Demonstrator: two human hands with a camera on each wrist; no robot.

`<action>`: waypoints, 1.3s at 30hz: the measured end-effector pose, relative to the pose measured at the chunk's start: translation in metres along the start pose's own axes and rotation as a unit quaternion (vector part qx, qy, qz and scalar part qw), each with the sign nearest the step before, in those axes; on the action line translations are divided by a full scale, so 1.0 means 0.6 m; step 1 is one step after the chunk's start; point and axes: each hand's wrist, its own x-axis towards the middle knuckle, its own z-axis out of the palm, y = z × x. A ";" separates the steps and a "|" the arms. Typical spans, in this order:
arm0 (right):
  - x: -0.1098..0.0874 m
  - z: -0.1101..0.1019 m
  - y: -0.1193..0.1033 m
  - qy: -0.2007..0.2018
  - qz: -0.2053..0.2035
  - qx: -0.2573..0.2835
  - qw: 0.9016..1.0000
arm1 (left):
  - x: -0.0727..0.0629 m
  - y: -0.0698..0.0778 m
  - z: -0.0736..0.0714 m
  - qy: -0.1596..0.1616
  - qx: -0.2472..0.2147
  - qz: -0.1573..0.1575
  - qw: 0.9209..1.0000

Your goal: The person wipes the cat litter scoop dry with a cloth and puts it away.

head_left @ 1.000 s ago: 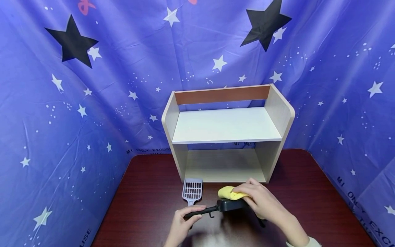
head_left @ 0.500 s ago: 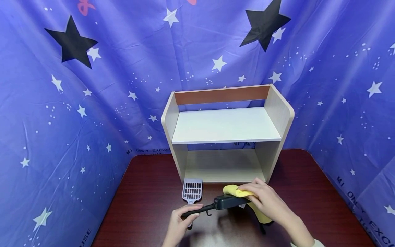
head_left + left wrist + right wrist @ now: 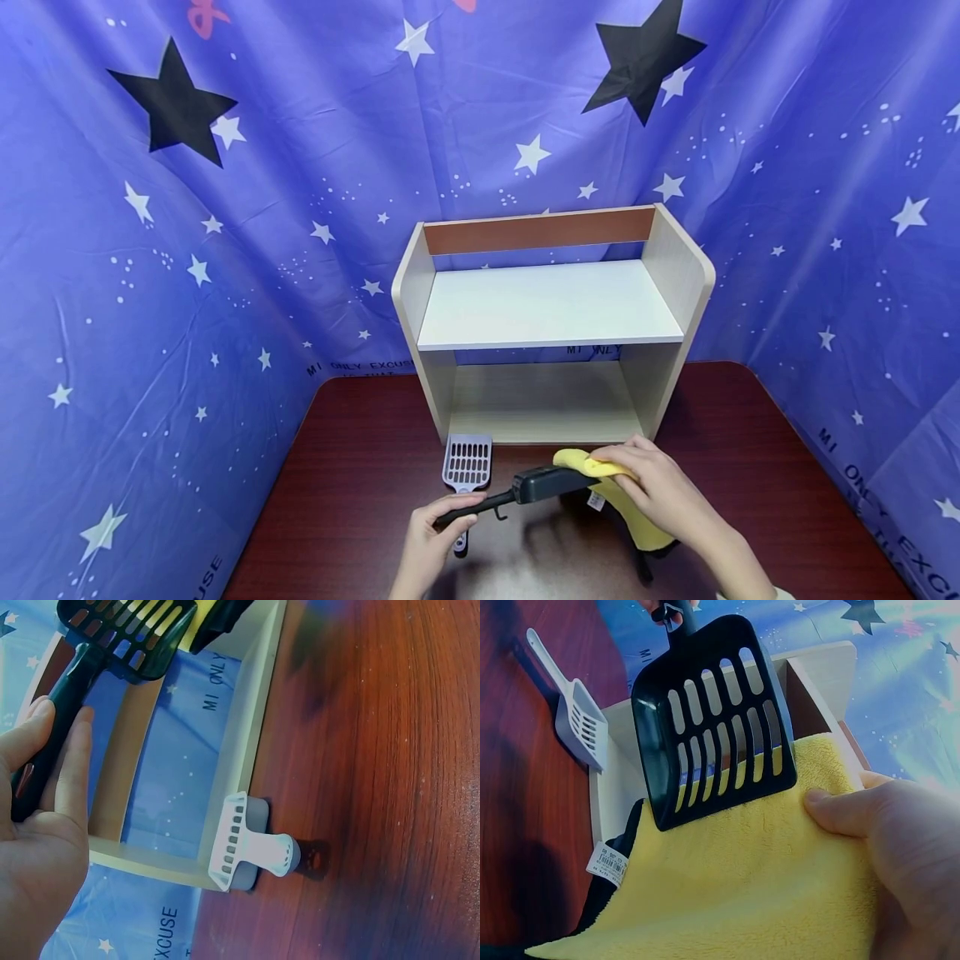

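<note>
My left hand (image 3: 429,543) grips the handle of a black slotted litter scoop (image 3: 551,485), held up above the table. In the left wrist view, fingers and thumb wrap that dark handle, and the scoop's slotted head points away from the hand. My right hand (image 3: 667,492) pinches a yellow cloth (image 3: 630,512) at the scoop's far end. From the right wrist, the cloth (image 3: 742,877) shows behind the slots and along the scoop's front edge, with the thumb pressing on top. A white label (image 3: 607,862) hangs from its dark-backed side. The fingers under the cloth are hidden.
A pale two-level shelf (image 3: 551,304) stands at the back of the dark red table (image 3: 360,475). A grey slotted scoop (image 3: 468,467) lies on the table by the shelf's front left corner, behind my left hand. Blue starry curtains (image 3: 225,333) surround the table.
The black scoop and my left hand have shifted slightly left. My right hand has drawn the cloth rightward toward the scoop's end, and more of its yellow side hangs into view.
</note>
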 end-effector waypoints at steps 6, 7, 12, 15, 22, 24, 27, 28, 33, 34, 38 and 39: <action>-0.004 -0.001 0.006 0.011 -0.003 -0.007 1.000 | 0.001 0.000 -0.003 0.007 -0.007 -0.012 1.000; -0.005 -0.001 0.006 0.011 -0.003 -0.007 1.000 | 0.001 0.000 -0.003 0.009 -0.007 -0.014 1.000; -0.008 -0.002 0.007 0.012 0.002 0.003 1.000 | -0.001 -0.002 -0.005 0.015 -0.006 -0.023 1.000; -0.009 -0.003 0.007 0.012 0.020 0.007 1.000 | -0.003 -0.004 -0.006 0.015 -0.013 -0.037 0.999; -0.012 -0.004 0.009 0.042 0.097 -0.011 0.994 | -0.004 -0.003 -0.008 0.048 -0.025 -0.079 0.995; -0.014 -0.003 0.009 0.056 0.116 -0.020 0.991 | -0.003 -0.002 -0.010 0.065 -0.024 -0.092 0.993; -0.017 -0.002 0.010 0.070 0.143 -0.022 0.987 | -0.002 -0.001 -0.012 0.090 -0.023 -0.111 0.989; -0.018 -0.002 0.011 0.074 0.152 -0.020 0.985 | -0.001 -0.002 -0.012 0.098 -0.024 -0.117 0.988; -0.024 0.006 0.013 0.088 0.192 0.001 0.977 | 0.001 -0.005 -0.013 0.123 -0.041 -0.136 0.982; -0.025 0.009 0.013 0.091 0.199 0.012 0.976 | 0.001 -0.005 -0.013 0.124 -0.044 -0.135 0.982; -0.030 0.020 0.009 0.092 0.234 0.051 0.966 | 0.003 -0.004 -0.011 0.122 -0.062 -0.134 0.981; -0.031 0.023 0.008 0.091 0.243 0.057 0.964 | 0.003 -0.003 -0.010 0.121 -0.063 -0.135 0.981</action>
